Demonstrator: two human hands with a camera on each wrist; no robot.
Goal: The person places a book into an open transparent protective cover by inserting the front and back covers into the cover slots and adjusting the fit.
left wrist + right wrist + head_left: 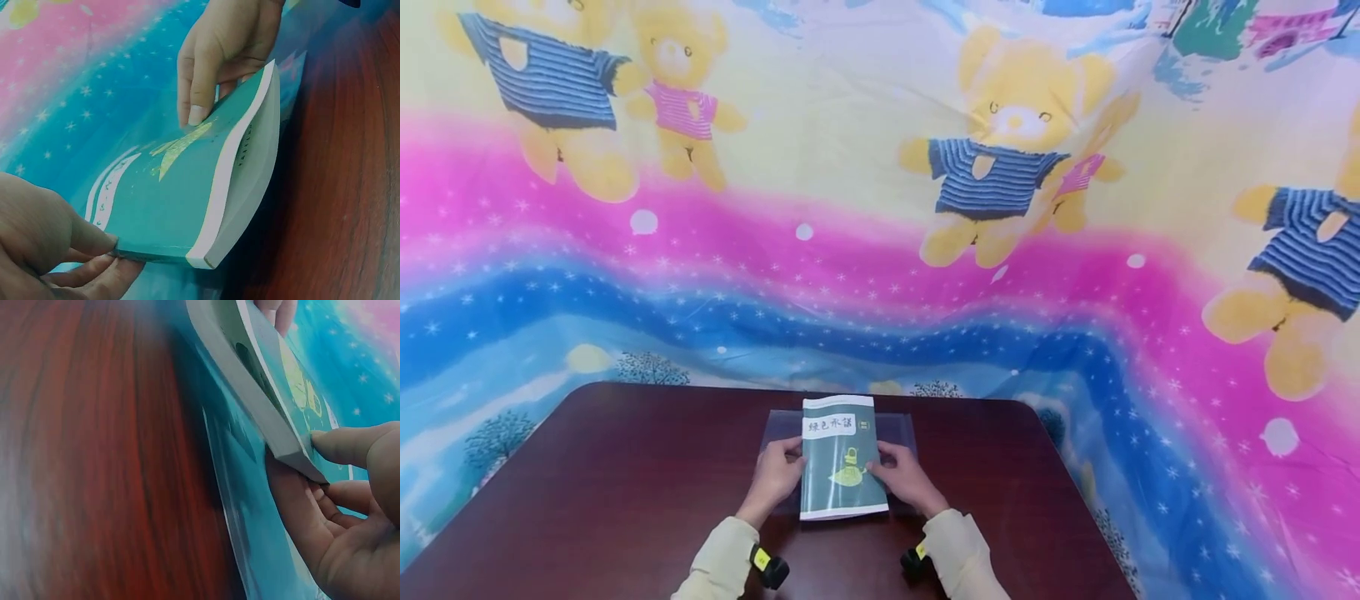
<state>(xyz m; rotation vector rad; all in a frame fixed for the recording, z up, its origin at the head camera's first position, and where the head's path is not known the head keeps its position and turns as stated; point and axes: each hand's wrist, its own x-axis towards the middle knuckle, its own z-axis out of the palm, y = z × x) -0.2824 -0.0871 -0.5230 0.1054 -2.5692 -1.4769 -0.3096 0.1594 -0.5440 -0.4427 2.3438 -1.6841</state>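
Note:
A green paperback book (842, 492) with white bands and a yellow-green drawing is held off the table between two hands. My left hand (781, 468) pinches its left edge, the spine side, thumb on the cover and fingers beneath. On the opposite edge my right hand (906, 475) grips with the thumb on the cover and fingers under the pages, as the right wrist view shows. The pages gape slightly from the cover in the left wrist view. Under the book lies a clear plastic sheet or sleeve (897, 427), mostly hidden by book and hands.
The dark red-brown wooden table (647, 467) spreads to both sides, its far edge just beyond the plastic. Behind it hangs a bear-patterned cloth (850, 275). Black devices with yellow labels sit at both wrists, beside pale sleeves (722, 554).

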